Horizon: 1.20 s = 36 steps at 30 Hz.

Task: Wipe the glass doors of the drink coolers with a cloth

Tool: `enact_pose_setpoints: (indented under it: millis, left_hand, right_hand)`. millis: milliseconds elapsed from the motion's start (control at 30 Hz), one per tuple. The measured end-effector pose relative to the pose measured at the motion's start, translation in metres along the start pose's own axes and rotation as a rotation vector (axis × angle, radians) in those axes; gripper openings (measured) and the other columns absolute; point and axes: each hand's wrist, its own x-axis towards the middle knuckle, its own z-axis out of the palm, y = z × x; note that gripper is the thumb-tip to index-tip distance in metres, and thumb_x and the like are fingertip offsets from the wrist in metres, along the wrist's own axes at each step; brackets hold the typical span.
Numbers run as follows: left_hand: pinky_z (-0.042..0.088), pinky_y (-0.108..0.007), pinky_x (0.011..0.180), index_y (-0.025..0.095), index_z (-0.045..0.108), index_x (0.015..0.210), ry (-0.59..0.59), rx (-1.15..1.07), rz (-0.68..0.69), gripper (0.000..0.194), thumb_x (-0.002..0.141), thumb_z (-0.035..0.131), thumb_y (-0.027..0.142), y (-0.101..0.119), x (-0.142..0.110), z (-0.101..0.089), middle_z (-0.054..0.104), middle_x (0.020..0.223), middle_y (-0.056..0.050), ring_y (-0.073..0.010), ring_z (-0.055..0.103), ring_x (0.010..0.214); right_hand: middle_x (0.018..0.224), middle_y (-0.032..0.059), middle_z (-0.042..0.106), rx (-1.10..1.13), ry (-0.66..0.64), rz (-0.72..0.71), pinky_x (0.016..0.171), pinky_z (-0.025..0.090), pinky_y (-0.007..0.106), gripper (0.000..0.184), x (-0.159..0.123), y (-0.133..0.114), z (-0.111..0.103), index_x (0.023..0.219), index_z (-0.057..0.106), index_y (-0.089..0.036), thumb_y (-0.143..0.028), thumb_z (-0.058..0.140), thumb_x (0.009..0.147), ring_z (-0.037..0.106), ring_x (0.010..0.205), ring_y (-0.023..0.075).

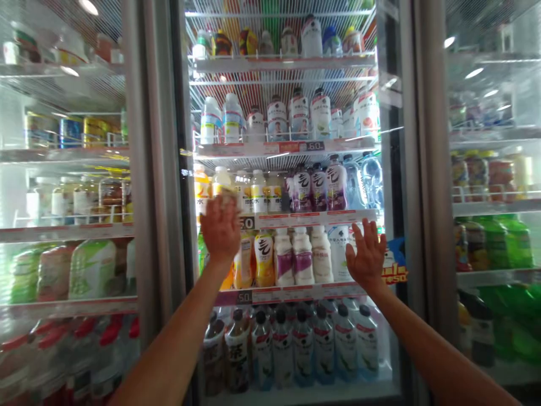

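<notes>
Both my arms reach toward a lit drinks fridge with several shelves. My left hand (221,226) is raised with its fingers up and apart, somewhat blurred, in front of the yellow-labelled bottles (258,192) on the left. Lower down at the right, my right hand (367,251) is spread open before the white-labelled bottles (339,252). Neither hand holds anything that I can see. Between them stand purple-labelled bottles (336,183), an orange drink bottle (264,258) and white bottles with purple bands (302,256). I cannot tell whether either hand touches glass.
Dark-capped bottles (303,344) line the bottom shelf, and more bottles (276,117) fill the upper ones. Metal door frames (163,169) rise on both sides. Neighbouring fridge sections hold green bottles (93,268) at left and others at right. A blue and red sticker (395,262) hangs beside my right hand.
</notes>
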Motion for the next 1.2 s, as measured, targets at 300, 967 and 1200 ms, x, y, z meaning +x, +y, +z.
enact_pose_setpoints:
  millis: [300, 967, 1200]
  left_hand:
    - [0.025, -0.045, 0.110, 0.028, 0.049, 0.128, -0.183, -0.088, 0.494, 0.043, 0.085, 0.046, 0.034, 0.039, -0.009, 0.007, 0.044, 0.140, -0.003, -0.0238, 0.032, 0.134]
    - [0.023, -0.048, 0.110, 0.022, 0.041, 0.134, -0.161, -0.051, 0.291, 0.051, 0.087, 0.042, 0.041, -0.020, -0.009, -0.016, 0.039, 0.143, -0.009, -0.0278, 0.026, 0.136]
    - [0.022, -0.052, 0.110, 0.008, 0.039, 0.134, -0.012, -0.030, -0.026, 0.057, 0.088, 0.038, 0.041, -0.019, 0.005, -0.009, 0.032, 0.144, -0.020, -0.0331, 0.016, 0.139]
  right_hand:
    - [0.150, 0.0100, 0.025, 0.015, -0.020, 0.024, 0.110, 0.019, 0.050, 0.063, -0.003, 0.003, 0.001, 0.144, 0.022, -0.024, -0.027, 0.044, 0.085, 0.022, 0.139, 0.0271]
    - [0.146, 0.0141, 0.032, -0.047, -0.009, 0.075, 0.107, 0.020, 0.052, 0.054, 0.000, -0.002, 0.002, 0.140, 0.032, -0.020, -0.032, 0.037, 0.088, 0.026, 0.137, 0.0281]
    - [0.145, 0.0187, 0.032, 0.026, 0.047, 0.200, 0.106, 0.023, 0.055, 0.058, 0.014, -0.043, 0.013, 0.142, 0.026, -0.012, -0.033, 0.036, 0.089, 0.017, 0.139, 0.0300]
